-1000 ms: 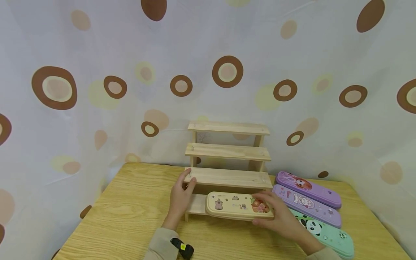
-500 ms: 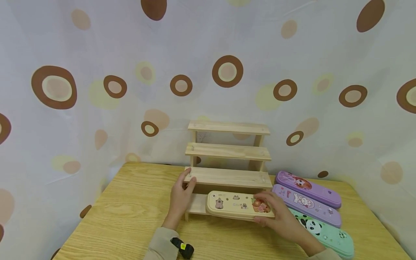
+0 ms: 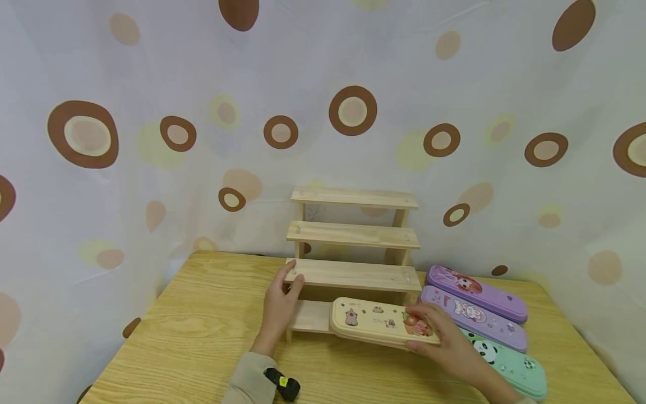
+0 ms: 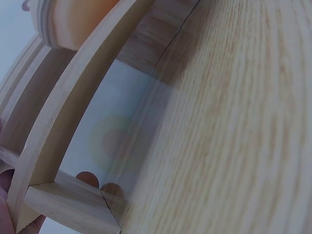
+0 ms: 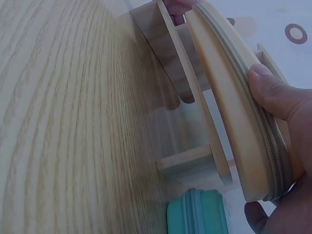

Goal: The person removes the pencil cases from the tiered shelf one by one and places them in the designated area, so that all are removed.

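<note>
A cream pencil case [image 3: 370, 320] with small animal stickers and a strawberry picture overlaps the lowest step of a four-tier wooden stand [image 3: 353, 272]. My right hand [image 3: 444, 342] holds its right end, thumb along the near side and fingers over the far side. In the right wrist view the case's zipper [image 5: 258, 107] runs beside my thumb, and its underside hangs close over the lowest board. My left hand [image 3: 279, 306] grips the left end of the stand, index finger on the second step from the bottom and thumb at its front edge.
To the right of the stand lie a purple pencil case [image 3: 476, 293], a lilac pencil case [image 3: 474, 317] and a mint panda pencil case [image 3: 510, 359], side by side on the wooden table [image 3: 202, 325]. A dotted curtain [image 3: 202, 84] hangs behind. The stand's upper steps carry nothing.
My right hand has shifted a little to the right with the cream pencil case, baring more of the lowest step's left part. My left hand stays in place on the stand.
</note>
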`<state>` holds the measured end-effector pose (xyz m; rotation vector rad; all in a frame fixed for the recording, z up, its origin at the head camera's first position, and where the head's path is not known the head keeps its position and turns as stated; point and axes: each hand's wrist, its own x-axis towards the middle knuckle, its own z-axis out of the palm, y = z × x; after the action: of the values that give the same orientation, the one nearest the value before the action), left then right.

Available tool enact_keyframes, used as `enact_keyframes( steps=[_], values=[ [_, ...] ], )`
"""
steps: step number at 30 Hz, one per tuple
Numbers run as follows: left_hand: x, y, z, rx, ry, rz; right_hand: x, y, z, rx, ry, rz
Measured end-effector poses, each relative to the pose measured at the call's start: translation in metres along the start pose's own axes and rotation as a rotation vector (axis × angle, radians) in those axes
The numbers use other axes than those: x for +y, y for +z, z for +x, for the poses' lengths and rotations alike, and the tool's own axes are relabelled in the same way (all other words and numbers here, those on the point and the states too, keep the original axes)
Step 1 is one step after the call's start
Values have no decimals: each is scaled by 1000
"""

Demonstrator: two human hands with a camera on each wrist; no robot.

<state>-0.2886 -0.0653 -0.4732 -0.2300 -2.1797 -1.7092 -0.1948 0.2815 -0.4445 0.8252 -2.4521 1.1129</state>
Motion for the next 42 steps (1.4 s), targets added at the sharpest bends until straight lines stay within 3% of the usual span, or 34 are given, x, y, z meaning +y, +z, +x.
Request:
enact_keyframes(
  steps=[9, 15, 21, 28, 38, 42],
  values=[
    [0, -1, -1, -10, -1, -11, 1, -17, -17, -11, 38, 72],
    [1, -1, -1, -17, -3, -11, 4, -28, -30, -6, 40, 59],
    [2, -1, -1, -21, -1, -12, 6, -39, -44, 1, 31, 3],
    [2, -1, -2, -18, -1, 0, 10, -51, -61, 14, 123, -72],
    [0, -1, -1, -26, -3, -6, 23, -69, -86, 36, 55, -81],
    [0, -2, -1, -27, -6, -5, 23, -73, -95, 58, 126, -140]
  ],
)
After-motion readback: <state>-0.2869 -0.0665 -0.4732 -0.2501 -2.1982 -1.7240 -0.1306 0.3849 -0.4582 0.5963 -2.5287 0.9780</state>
